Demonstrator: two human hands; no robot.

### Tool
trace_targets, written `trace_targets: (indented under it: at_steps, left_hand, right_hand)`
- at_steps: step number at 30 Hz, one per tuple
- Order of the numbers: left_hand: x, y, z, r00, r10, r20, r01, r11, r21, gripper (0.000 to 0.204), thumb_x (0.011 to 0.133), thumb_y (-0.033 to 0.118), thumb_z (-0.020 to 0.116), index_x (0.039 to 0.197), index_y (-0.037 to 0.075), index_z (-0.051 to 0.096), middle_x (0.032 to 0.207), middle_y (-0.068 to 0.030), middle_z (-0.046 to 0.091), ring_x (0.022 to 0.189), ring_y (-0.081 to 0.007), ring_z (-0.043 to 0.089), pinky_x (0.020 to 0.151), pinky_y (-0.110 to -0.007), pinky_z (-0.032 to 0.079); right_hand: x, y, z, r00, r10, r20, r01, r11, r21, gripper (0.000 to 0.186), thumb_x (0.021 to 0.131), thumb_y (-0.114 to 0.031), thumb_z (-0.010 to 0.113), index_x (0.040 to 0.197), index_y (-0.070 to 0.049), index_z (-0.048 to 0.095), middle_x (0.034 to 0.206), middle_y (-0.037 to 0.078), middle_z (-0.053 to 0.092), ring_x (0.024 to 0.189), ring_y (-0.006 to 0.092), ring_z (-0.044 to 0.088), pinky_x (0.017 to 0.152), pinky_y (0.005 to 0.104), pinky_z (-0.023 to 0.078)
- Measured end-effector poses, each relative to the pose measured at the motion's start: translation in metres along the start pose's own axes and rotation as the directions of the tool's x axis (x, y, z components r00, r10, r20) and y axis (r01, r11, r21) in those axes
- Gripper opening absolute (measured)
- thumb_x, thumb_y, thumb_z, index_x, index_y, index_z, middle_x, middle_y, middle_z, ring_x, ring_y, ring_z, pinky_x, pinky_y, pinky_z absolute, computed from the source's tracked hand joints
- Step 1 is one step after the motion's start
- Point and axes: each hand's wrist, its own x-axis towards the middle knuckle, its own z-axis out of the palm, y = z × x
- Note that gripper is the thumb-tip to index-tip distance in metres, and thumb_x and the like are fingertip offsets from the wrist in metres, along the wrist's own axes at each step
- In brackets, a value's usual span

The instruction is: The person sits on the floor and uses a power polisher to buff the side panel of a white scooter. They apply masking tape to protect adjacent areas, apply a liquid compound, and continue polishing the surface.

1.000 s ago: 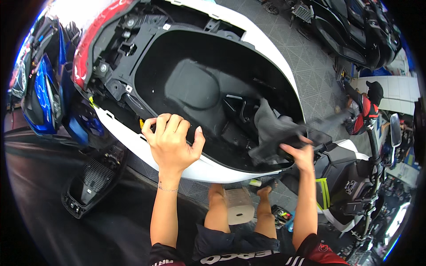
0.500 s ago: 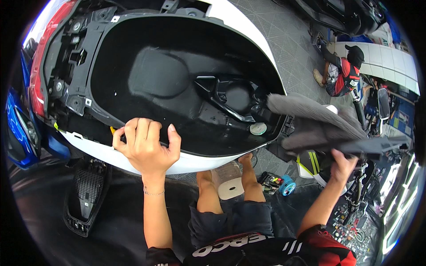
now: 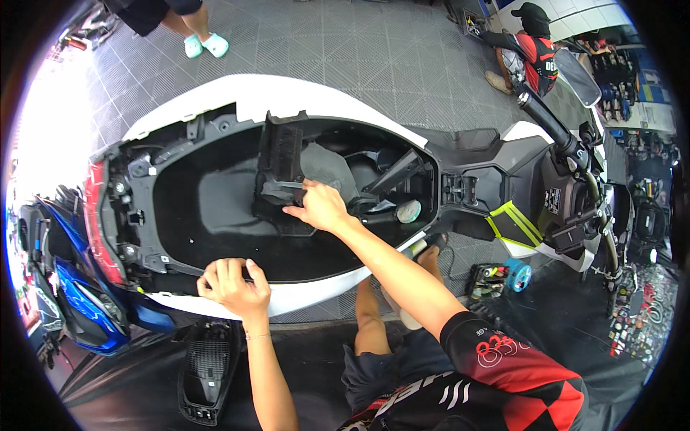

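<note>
A white scooter [image 3: 194, 97] stands before me with its seat off, baring a black under-seat compartment [image 3: 226, 190]. In my right hand [image 3: 321, 207] is a dark plastic divider panel [image 3: 279, 154] with grey felt-like lining. My fingers grip it by its near part, and it stands tilted inside the compartment, hiding part of the floor. My left hand [image 3: 234, 286] is curled over the compartment's near rim, thumb apart from the fingers. A round pale-green item [image 3: 408, 211] sits at the compartment's front end.
Handlebars [image 3: 553, 129] are at the right. Left stands a blue scooter [image 3: 90, 302]. A black grated part [image 3: 206, 377] lies on the dark mat below. A small tray with a blue reel [image 3: 517, 278] is near the footboard. A crouching person [image 3: 528, 54] and another's legs [image 3: 194, 25] are beyond.
My right hand has carried the divider panel leftward from beyond the front of the compartment into it. My left hand stays on the near rim. The view has shifted, showing more of the scooter.
</note>
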Motion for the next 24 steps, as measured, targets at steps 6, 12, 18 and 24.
trace_targets:
  at_steps: [6,12,18,24]
  left_hand:
    - [-0.005,-0.008,-0.007,0.998,-0.042,0.057,0.040,0.999,0.020,0.014,0.077,0.025,0.067,0.072,0.013,0.061,0.081,-0.0047,0.060,0.090,-0.0279,0.058,0.088,-0.047,0.036]
    - [0.000,-0.011,-0.009,0.999,-0.054,0.000,0.053,0.993,-0.106,0.017,0.076,0.027,0.068,0.075,0.011,0.062,0.087,-0.0049,0.060,0.097,-0.0275,0.058,0.093,-0.049,0.036]
    - [-0.005,-0.010,-0.011,0.995,-0.093,0.044,0.097,0.989,-0.108,0.017,0.076,0.027,0.067,0.076,0.010,0.064,0.088,-0.0056,0.059,0.098,-0.0267,0.058,0.093,-0.048,0.037]
    - [-0.003,-0.007,-0.006,0.996,-0.077,0.049,0.085,0.978,-0.189,0.018,0.069,0.028,0.066,0.075,0.011,0.069,0.090,-0.0077,0.062,0.102,-0.0271,0.060,0.097,-0.051,0.036]
  right_hand:
    - [-0.040,0.025,-0.036,0.978,-0.206,0.002,0.206,0.978,0.039,0.095,0.080,-0.045,0.082,0.148,0.007,0.042,0.146,0.031,0.050,0.138,0.0417,0.048,0.115,0.0478,0.041]
    - [-0.162,0.029,-0.118,0.931,-0.211,-0.299,0.192,0.977,-0.093,0.061,0.084,-0.016,0.076,0.139,0.001,0.053,0.145,0.025,0.049,0.135,0.0425,0.048,0.113,0.0486,0.039]
    - [-0.293,0.081,-0.188,0.980,-0.028,-0.196,0.007,0.994,-0.106,0.053,0.082,-0.009,0.072,0.132,0.000,0.056,0.135,0.023,0.054,0.126,0.0429,0.052,0.110,0.0488,0.040]
    - [-0.417,0.191,-0.263,0.790,0.322,-0.522,-0.429,0.898,-0.094,0.049,0.084,-0.007,0.070,0.131,-0.005,0.056,0.129,0.019,0.056,0.121,0.0356,0.056,0.104,0.0512,0.044]
